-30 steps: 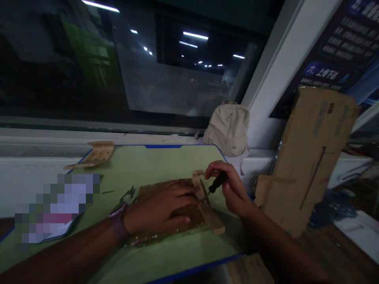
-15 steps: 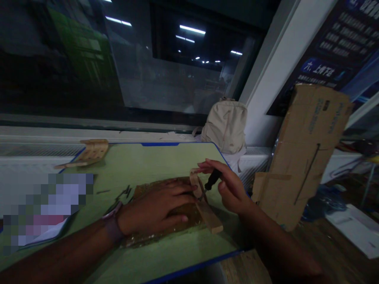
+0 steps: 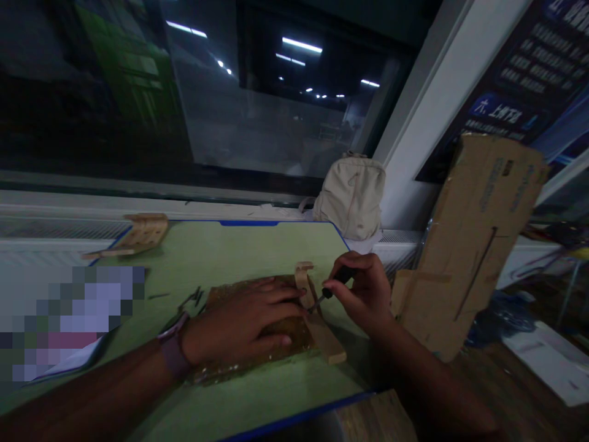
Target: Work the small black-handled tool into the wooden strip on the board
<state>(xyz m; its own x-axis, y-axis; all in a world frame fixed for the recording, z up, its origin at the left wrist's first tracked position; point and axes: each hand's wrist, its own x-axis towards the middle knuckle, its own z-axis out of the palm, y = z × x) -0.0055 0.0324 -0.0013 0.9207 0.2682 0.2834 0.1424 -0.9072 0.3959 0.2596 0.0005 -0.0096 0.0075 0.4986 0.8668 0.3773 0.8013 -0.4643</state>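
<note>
My left hand [image 3: 248,316] lies flat, fingers stretched out, over a brown board [image 3: 288,344] on the green tabletop. Its fingertips touch a pale wooden piece [image 3: 324,337] with a hooked far end, which lies along the board's right edge. In my right hand [image 3: 365,294] is a screwdriver [image 3: 327,291] with a dark handle, fingers wrapped round it. The metal shaft slants down to the left and its tip meets the wooden piece beside my left fingertips. Exactly what the tip rests on is too small to make out.
Small dark metal bits [image 3: 196,298] lie left of the board. A curved wooden part [image 3: 147,233] sits at the table's far left corner. Behind the table stands a beige backpack [image 3: 352,196]; cardboard [image 3: 478,245] leans at the right. A wooden surface [image 3: 377,420] adjoins the near edge.
My right hand's fingers were spread around the screwdriver handle and have now closed on it. The handle has tilted lower to the right. My left hand and the wooden piece stay put.
</note>
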